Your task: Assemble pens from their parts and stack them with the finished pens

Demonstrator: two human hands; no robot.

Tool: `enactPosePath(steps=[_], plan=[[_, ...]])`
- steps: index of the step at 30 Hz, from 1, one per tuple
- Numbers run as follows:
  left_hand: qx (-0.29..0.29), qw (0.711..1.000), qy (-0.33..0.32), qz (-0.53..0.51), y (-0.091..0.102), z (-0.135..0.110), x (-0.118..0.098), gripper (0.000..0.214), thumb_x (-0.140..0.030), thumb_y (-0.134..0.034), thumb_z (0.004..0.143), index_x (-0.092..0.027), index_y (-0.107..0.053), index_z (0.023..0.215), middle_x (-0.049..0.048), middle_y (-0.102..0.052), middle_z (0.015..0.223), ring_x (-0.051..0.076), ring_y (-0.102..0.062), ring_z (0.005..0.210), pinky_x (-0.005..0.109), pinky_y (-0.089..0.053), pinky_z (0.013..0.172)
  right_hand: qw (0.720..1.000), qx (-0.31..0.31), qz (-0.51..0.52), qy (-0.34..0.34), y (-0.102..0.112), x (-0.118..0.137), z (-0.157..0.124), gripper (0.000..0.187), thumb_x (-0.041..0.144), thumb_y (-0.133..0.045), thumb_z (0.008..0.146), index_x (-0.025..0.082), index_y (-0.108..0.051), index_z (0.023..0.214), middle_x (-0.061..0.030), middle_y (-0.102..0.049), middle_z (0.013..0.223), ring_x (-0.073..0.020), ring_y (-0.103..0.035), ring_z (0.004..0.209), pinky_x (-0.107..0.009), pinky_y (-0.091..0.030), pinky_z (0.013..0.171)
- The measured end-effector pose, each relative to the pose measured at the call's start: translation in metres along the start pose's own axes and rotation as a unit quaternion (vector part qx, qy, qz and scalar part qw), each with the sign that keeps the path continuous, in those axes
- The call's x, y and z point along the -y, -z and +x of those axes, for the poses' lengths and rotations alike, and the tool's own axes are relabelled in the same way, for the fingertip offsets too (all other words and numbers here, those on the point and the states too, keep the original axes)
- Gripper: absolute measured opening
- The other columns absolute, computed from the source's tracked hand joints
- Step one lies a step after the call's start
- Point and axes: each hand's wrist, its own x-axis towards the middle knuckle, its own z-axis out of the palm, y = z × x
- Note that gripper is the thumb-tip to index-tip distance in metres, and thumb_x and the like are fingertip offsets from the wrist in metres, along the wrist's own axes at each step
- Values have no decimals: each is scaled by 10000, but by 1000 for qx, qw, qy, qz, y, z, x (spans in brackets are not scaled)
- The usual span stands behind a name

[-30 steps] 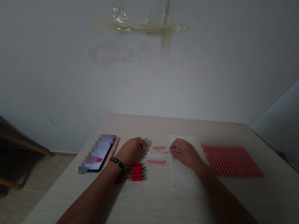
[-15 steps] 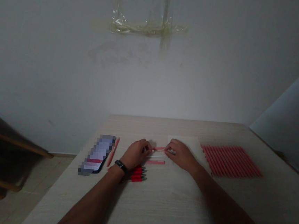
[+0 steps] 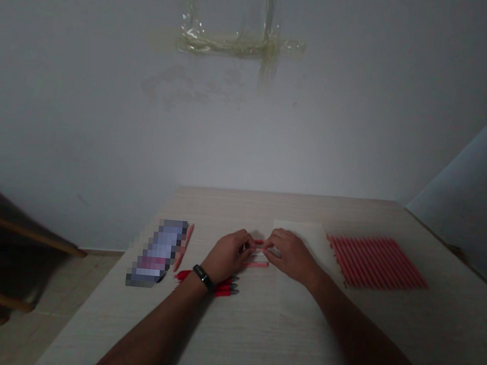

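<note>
My left hand [image 3: 229, 255], with a dark band at the wrist, is closed in a pinch. My right hand [image 3: 290, 255] pinches opposite it, fingertips a short gap apart. A thin, pale pen part [image 3: 259, 248] runs between the fingertips; its exact shape is too small to make out. Just behind the fingers shows a pink piece [image 3: 259, 241]. Nearer to me, a pink pen barrel [image 3: 257, 264] lies flat on the table, partly covered by my left hand. Several red pen pieces with grey tips [image 3: 226, 289] lie under my left wrist.
A phone [image 3: 158, 253], its screen blurred, lies at the left beside a pink pen [image 3: 183, 248]. Several pink pens [image 3: 377, 262] form a neat row at the right. A pale sheet [image 3: 301, 228] is under my right hand. Behind the table [image 3: 229, 340] stands a wall [image 3: 247, 143].
My left hand has moved slightly right and my right hand slightly left, narrowing the gap between their fingertips. The pink piece between them shows less now.
</note>
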Motion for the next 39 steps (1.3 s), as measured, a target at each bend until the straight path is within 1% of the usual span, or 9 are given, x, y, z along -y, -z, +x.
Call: enactPosePath(steps=[10, 13, 17, 20, 23, 25, 28, 31, 39], plan=[[0, 998, 17, -54, -5, -1, -5, 75, -264, -623, 895, -192, -603, 902, 7, -670, 814, 146, -577, 713, 245, -406, 665, 998, 20, 67, -6, -6, 10, 0, 76, 144, -615, 918, 214, -619, 948, -33, -655, 927, -183, -604, 896, -306, -474, 817], [10, 999, 20, -44, -3, -2, -6, 179, -318, -676, 865, -202, -581, 963, 5, -666, 848, 150, -583, 728, 247, -416, 659, 999, 8, 50, -11, -3, 4, -1, 50, 161, -613, 926, 209, -626, 928, -31, -655, 908, -182, -601, 881, -307, -467, 806], [48, 998, -29, 8, -2, -5, -2, 234, -378, -735, 825, -206, -615, 929, 53, -677, 995, 192, -611, 874, 281, -453, 746, 999, -20, 21, -35, 3, -6, -3, 37, 184, -606, 940, 204, -628, 919, -31, -653, 880, -180, -597, 846, -302, -451, 775], [95, 993, -67, 34, -5, -5, 2, 122, -247, -738, 811, -212, -658, 897, 72, -687, 1086, 232, -611, 1058, 309, -463, 862, 998, -33, 18, -48, 6, -11, -5, 57, 193, -597, 947, 203, -626, 898, -25, -651, 859, -171, -594, 819, -291, -444, 753], [120, 988, -91, 37, -5, -5, 1, 85, -188, -675, 847, -230, -691, 920, 60, -707, 1046, 241, -590, 1149, 329, -447, 948, 998, -38, 16, -51, 8, -12, -5, 70, 199, -596, 945, 205, -627, 882, -22, -650, 845, -171, -591, 813, -290, -441, 752], [102, 990, -86, 36, -2, -6, -1, 108, -217, -622, 894, -232, -699, 968, 60, -701, 1054, 226, -611, 1086, 321, -453, 928, 997, -46, 19, -51, 9, -13, -5, 77, 200, -589, 947, 207, -629, 882, -21, -651, 846, -170, -592, 814, -291, -442, 758], [50, 996, -44, 52, 5, -6, -6, 156, -254, -582, 929, -219, -697, 1028, 55, -676, 982, 188, -621, 876, 282, -458, 788, 997, -59, 27, -51, 10, -15, -6, 72, 190, -594, 943, 207, -634, 885, -19, -656, 855, -167, -595, 812, -288, -441, 759], [21, 998, -23, 60, 10, -5, -8, 196, -280, -554, 953, -216, -705, 1061, 47, -649, 923, 172, -597, 824, 260, -436, 737, 997, -61, 31, -41, 11, -16, -7, 64, 199, -606, 943, 205, -639, 889, -19, -654, 850, -165, -595, 807, -284, -441, 751], [28, 997, -30, 61, 5, -5, -10, 211, -251, -565, 938, -225, -701, 1098, 34, -628, 917, 156, -583, 799, 243, -426, 709, 999, -27, 26, 4, 4, -5, -5, 40, 202, -616, 940, 202, -655, 947, -38, -655, 880, -181, -601, 840, -294, -466, 760]])
